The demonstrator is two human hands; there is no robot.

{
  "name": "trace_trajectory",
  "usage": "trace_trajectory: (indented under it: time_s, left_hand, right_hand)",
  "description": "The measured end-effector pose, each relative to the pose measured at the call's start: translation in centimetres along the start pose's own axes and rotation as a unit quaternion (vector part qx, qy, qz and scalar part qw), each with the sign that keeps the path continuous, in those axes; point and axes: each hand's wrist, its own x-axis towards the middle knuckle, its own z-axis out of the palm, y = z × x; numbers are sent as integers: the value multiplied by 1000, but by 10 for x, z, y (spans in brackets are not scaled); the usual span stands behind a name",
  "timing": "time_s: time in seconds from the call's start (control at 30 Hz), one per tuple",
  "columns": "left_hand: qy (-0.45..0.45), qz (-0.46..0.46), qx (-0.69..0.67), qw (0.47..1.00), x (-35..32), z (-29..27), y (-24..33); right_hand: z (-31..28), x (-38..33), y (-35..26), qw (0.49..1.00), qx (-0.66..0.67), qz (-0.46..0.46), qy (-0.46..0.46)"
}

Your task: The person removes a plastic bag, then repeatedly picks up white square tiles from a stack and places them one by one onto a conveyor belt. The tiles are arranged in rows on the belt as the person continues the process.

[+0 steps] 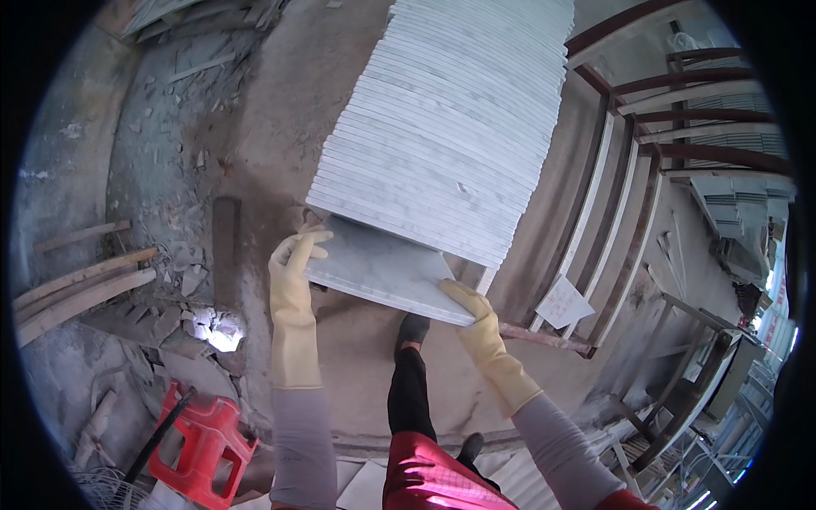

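A rough concrete floor point(280, 102) spreads below, dusty and littered with rubble point(183, 319) on the left; wooden planks point(81, 289) lie at the left edge, and a red stool point(204, 446) stands near the lower left; a rusty metal rack point(629, 170) with slanted bars fills the right side, a paper sheet point(563, 302) lying by its foot.

A long stack point(450, 119) of pale grey-veined stone tiles leans on edge in a row from the upper middle down toward the person; the nearest tile point(382, 268) is tipped away from the row, its lower edge toward the person, its far edge touching the stack.

Both hands wear yellow rubber gloves with grey sleeves above them; the left hand point(293, 259) grips the tile's left corner, fingers curled over the top edge; the right hand point(472, 310) clasps the tile's lower right corner, thumb on its face; the tile hangs between the two hands, above the floor.

The person's legs show below the tile, one in black, with a dark shoe point(414, 327) on the floor just beneath it.
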Motion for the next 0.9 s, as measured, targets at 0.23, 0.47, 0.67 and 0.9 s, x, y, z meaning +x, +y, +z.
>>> trace_trajectory:
  time_s: [0.23, 0.47, 0.67, 0.9]
  left_hand:
    - [110, -33, 3, 993, -25, 8, -1]
    - [162, -118, 11, 980, -139, -11, -30]
    - [99, -226, 17, 969, -253, 64, 15]
    - [-81, -253, 62, 962, -380, 151, -4]
  right_hand:
    - [-8, -8, -4, 997, 58, 57, 13]
    - [-62, -98, -15, 977, 191, 91, 25]
    - [-156, -222, -71, 926, 283, 222, 115]
    - [-257, -411, -83, 919, 246, 166, 258]
